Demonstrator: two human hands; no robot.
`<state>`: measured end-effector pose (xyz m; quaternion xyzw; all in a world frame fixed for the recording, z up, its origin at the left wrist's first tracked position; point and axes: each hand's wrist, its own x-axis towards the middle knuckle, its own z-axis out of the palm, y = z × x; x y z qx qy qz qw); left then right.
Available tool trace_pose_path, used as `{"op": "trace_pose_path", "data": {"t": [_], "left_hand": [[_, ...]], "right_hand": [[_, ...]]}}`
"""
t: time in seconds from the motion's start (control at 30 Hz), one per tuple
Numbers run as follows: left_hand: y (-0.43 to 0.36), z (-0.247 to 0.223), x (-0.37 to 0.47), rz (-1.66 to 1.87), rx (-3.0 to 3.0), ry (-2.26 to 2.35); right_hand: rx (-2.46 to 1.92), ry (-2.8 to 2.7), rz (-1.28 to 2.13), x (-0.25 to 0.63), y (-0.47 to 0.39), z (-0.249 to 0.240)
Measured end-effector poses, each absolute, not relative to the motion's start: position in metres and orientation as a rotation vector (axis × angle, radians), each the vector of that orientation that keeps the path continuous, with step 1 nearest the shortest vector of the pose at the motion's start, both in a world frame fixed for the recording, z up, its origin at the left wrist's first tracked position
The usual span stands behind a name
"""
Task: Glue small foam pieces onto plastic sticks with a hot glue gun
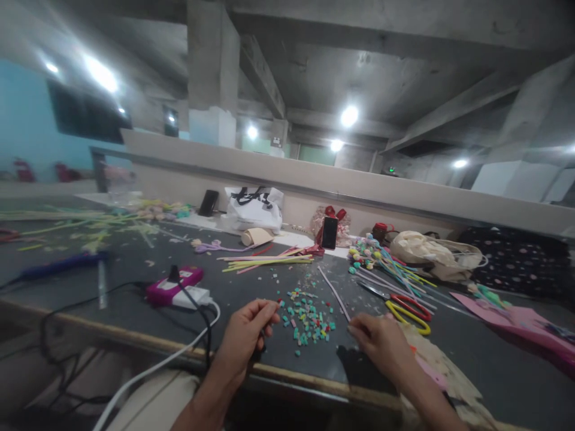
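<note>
- The left hand [245,335] has its fingertips pinched together at the near edge of the counter [135,263]; the grip is narrow, closed on something too small to make out, perhaps one of the little pieces.
- The right hand [381,342] lies low on the counter, fingers drawn together toward the near end of a thin pale stick [335,293]; whether it holds the stick I cannot tell.
- Between the two hands lies a loose scatter of small beads [308,317], mostly teal with a few red and white, spread flat and unsorted, so most of the picking looks to be left.
- Just right of the right hand, yellow and red scissors [406,310] lie on the counter, blades shut.
- Beyond them, a bunch of finished-looking stems with coloured tips [372,254] suggests some pieces are done.
- Further back, a bundle of yellow and pink sticks [269,261] lies waiting, and a dark phone [329,232] stands propped upright.
- To the left, a pink power strip [173,286] with a white cable [148,371] trailing off the edge.
</note>
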<state>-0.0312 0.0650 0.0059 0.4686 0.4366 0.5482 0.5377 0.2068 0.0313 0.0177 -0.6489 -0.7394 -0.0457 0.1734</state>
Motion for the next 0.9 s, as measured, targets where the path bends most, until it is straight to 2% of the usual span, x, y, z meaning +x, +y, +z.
{"op": "trace_pose_path", "data": {"t": [0.27, 0.57, 0.73, 0.9], "left_hand": [[0.068, 0.001, -0.029, 1.295, 1.122, 1.032], [0.067, -0.001, -0.026, 1.305, 1.107, 1.022], [0.063, -0.001, -0.025, 1.278, 1.123, 1.006], [0.059, 0.002, -0.011, 1.170, 1.160, 0.950]], "right_hand": [[-1.994, -2.155, -0.230, 0.215, 0.063, 0.027], [-2.236, -2.101, -0.057, 0.215, 0.097, 0.014], [-2.059, -1.934, 0.133, 0.221, 0.090, 0.034], [-1.750, -1.731, 0.482, 0.198, 0.052, 0.040]]}}
